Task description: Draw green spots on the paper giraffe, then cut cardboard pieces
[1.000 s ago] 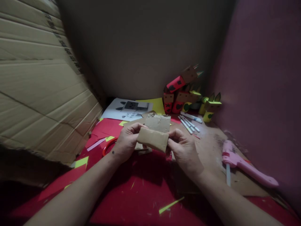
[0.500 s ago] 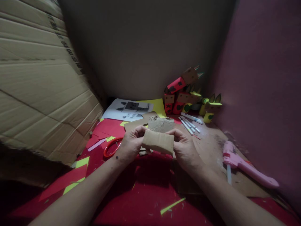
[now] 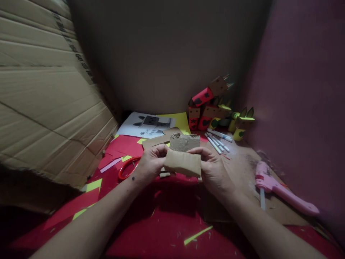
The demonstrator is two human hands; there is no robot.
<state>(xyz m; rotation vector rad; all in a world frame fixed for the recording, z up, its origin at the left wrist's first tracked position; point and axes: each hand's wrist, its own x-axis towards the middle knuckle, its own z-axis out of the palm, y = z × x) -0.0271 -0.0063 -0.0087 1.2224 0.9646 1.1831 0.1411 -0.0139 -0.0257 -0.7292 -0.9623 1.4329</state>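
A small tan piece of cardboard (image 3: 182,163), slightly bent, is held up between both my hands above the red table surface. My left hand (image 3: 155,162) pinches its left end, the thumb and fingers closed on it. At the right end my right hand (image 3: 214,167) grips it the same way. Just behind it lies a greyish cardboard piece (image 3: 184,142) with a torn upper edge. Red-handled scissors (image 3: 124,170) rest beside my left wrist, their blades mostly hidden.
A pink glue gun (image 3: 285,194) lies on a cardboard sheet at right, near several markers (image 3: 215,143). Red and yellow paper animal figures (image 3: 202,97) stand against the back wall. A printed sheet (image 3: 132,126) lies behind red paper (image 3: 121,145). Large cardboard (image 3: 54,97) rises at left.
The cardboard piece and both hands have shifted very slightly to the right. The grip of both hands stays the same.
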